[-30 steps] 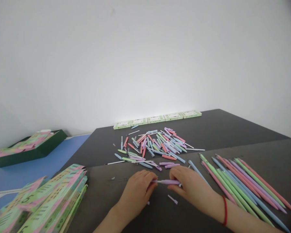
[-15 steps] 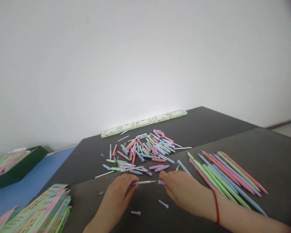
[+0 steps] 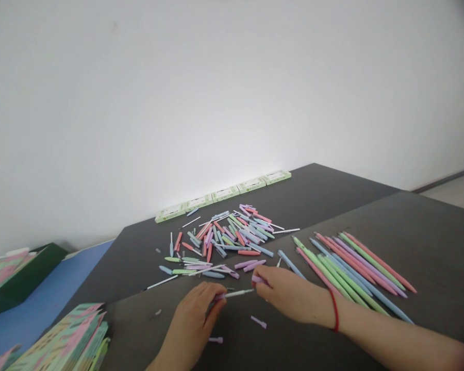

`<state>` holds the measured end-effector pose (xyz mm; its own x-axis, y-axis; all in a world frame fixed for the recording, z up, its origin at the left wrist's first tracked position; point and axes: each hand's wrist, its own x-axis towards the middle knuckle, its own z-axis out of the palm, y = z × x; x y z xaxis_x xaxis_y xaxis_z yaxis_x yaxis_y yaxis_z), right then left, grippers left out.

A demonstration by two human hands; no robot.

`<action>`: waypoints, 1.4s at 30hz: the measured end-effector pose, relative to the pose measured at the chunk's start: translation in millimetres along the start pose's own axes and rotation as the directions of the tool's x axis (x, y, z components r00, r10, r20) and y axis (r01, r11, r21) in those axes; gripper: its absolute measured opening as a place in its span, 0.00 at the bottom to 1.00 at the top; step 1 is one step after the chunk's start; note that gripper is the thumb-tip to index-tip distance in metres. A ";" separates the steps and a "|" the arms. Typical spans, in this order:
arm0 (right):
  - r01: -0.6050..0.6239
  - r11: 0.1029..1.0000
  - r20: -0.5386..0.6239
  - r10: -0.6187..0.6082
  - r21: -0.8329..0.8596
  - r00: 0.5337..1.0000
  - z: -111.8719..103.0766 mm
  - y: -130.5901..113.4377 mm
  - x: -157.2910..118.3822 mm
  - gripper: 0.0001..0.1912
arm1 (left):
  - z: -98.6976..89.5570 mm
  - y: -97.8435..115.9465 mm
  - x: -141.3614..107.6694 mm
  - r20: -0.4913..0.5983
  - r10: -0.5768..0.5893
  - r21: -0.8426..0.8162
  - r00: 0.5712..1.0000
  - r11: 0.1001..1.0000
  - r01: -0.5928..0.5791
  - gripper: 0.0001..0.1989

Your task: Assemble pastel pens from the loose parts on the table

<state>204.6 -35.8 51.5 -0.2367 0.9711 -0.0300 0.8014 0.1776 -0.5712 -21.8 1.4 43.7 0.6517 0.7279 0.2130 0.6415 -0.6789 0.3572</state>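
Note:
My left hand point(image 3: 195, 315) is closed around a purple pen barrel piece, mostly hidden by the fingers, with a white pen refill point(image 3: 237, 293) sticking out to the right. My right hand point(image 3: 288, 294) pinches a short purple pen piece point(image 3: 259, 280) just above and beyond the refill's tip; the two look apart. Below the hands lie a small purple pen part point(image 3: 259, 322) and a second purple part point(image 3: 217, 340), partly behind my left hand. Two purple barrel pieces point(image 3: 245, 264) rest beyond my right hand.
A pile of coloured pen parts point(image 3: 232, 234) and white refills spreads over the dark table point(image 3: 332, 201). Several long pens point(image 3: 355, 273) lie at right. Flat green boxes point(image 3: 225, 194) line the wall. Printed packs point(image 3: 69, 335) and a dark green box point(image 3: 27, 286) stand at left.
My right hand has lifted its purple piece slightly up and away from the refill's line. My left hand has shifted a little right with the refill, now more tilted. The view has turned slightly.

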 end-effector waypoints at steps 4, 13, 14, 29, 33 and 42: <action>0.065 0.963 0.028 -0.075 0.263 0.997 9.5 -1.6 1.3 0.11 | 4.3 9.5 -0.2 0.029 0.014 0.010 0.999 1.000 -0.014 0.06; 0.098 0.955 -0.036 -0.092 0.281 0.995 -1.2 -2.8 1.2 0.14 | -13.3 -3.9 -1.9 -0.010 -0.008 -0.058 1.000 0.998 0.007 0.05; 0.104 0.954 -0.051 -0.093 0.282 0.994 -6.6 -3.7 0.8 0.14 | -18.2 -7.5 -2.3 -0.023 -0.013 -0.077 1.000 0.997 0.011 0.05; 0.143 0.970 -0.026 -0.141 0.197 0.990 -15.0 -5.6 -2.2 0.14 | -64.4 3.3 -19.6 -0.405 0.047 -0.415 0.913 0.880 -0.229 0.05; 0.092 0.996 -0.031 -0.091 0.021 0.995 0.9 1.6 1.0 0.10 | -63.2 8.8 -17.9 -0.363 0.041 -0.398 0.931 0.896 -0.195 0.04; 0.038 0.964 0.000 -0.039 -0.262 0.999 24.3 9.5 4.1 0.08 | -65.4 13.4 -17.7 -0.308 0.135 -0.359 0.942 0.900 -0.246 0.07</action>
<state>197.9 -34.0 26.0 -0.2677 0.9635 -0.0078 0.9078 0.2495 -0.3372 -51.2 -14.3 104.2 0.5757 0.6236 0.5289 0.2716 -0.7559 0.5957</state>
